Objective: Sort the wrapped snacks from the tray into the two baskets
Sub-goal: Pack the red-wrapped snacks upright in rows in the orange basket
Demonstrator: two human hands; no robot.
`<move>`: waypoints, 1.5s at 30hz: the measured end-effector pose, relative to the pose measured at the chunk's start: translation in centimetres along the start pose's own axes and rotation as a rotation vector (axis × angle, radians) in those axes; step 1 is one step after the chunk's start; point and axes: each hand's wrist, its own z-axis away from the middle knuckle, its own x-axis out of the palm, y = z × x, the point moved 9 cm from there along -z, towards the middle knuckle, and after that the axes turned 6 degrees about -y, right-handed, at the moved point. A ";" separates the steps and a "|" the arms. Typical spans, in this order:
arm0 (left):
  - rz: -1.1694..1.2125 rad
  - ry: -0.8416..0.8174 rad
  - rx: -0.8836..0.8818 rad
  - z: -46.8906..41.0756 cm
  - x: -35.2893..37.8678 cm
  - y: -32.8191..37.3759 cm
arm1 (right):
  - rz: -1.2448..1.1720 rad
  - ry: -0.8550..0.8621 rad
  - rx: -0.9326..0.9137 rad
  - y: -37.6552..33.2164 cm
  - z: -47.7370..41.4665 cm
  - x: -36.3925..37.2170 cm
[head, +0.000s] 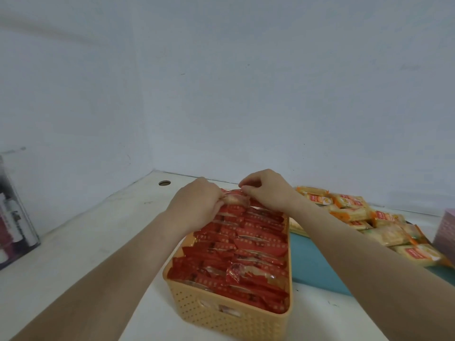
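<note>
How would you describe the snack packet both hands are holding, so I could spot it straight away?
Start at the orange perforated basket in the middle of the white table, packed with red wrapped snacks. Follow it to its far end, where the left hand and right hand meet. The held packet is pinched between them, raised above the flat-lying rows.

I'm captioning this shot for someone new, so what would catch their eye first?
First, the orange basket at centre, packed with red snack packets. Both hands meet at its far end: the left hand and right hand pinch one red packet between them. To the right, yellow snack packets lie heaped on a teal tray.
</note>
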 end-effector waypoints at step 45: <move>0.220 0.029 0.136 -2.9 0.2 6.6 | 0.693 0.082 0.030 0.8 2.6 -3.3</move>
